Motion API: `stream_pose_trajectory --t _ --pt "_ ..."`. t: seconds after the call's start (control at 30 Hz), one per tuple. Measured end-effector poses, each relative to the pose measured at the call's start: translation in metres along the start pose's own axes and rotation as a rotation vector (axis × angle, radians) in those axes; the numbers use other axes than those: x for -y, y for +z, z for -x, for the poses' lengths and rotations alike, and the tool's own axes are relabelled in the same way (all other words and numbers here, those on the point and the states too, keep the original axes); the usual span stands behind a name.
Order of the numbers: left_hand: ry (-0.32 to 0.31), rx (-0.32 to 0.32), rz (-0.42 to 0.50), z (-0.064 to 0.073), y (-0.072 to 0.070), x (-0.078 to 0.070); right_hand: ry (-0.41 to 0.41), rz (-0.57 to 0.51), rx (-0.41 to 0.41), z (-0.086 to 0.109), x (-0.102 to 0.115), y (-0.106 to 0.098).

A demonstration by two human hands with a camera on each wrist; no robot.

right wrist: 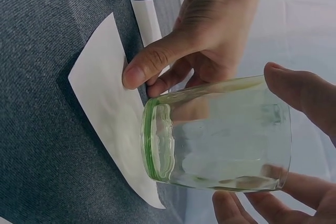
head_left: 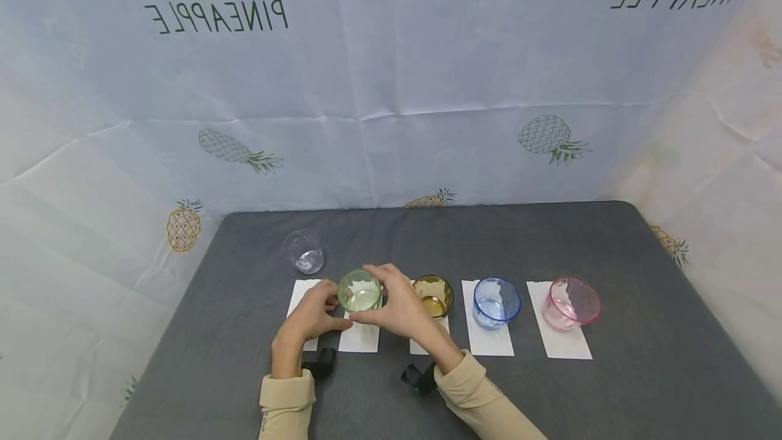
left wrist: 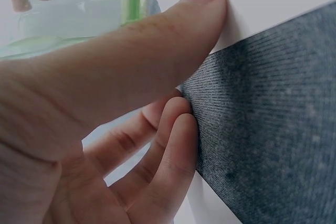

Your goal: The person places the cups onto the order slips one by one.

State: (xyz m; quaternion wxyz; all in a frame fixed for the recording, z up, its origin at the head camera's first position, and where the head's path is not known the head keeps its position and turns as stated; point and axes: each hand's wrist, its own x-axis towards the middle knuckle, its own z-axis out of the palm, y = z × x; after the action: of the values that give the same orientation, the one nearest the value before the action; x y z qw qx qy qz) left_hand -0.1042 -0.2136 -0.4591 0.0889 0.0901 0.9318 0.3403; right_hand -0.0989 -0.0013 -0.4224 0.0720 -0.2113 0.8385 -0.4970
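A clear green-tinted glass stands over the upper end of a white paper strip. My right hand holds it near the rim, thumb on one side and fingers on the other, as the right wrist view shows. To the left of the glass is my left hand. Its straight thumb rests on the paper's edge, close by the base of the glass. The other left fingers are loosely bent beside the glass, tips down at the dark cloth and the neighbouring strip.
An amber glass, a blue glass and a pink glass stand on paper strips to the right. A colourless glass is behind my left hand, above the leftmost strip. Behind the grey table hangs a pineapple-print curtain.
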Motion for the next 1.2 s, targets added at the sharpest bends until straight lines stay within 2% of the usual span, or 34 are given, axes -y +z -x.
stream_pose_trajectory --t 0.13,0.8,1.1,1.2 --pt "0.006 -0.004 0.002 0.0 0.0 0.001 -0.011 0.055 -0.015 0.0 -0.001 0.004" --pt "0.036 0.003 -0.011 0.0 -0.001 0.002 -0.012 0.059 -0.036 -0.001 -0.008 0.013" --pt "0.051 -0.01 0.0 0.0 -0.001 0.001 0.015 0.054 0.008 -0.001 -0.011 0.014" --pt "0.076 -0.02 -0.002 0.001 -0.001 0.001 0.017 0.053 0.012 -0.002 -0.012 0.014"
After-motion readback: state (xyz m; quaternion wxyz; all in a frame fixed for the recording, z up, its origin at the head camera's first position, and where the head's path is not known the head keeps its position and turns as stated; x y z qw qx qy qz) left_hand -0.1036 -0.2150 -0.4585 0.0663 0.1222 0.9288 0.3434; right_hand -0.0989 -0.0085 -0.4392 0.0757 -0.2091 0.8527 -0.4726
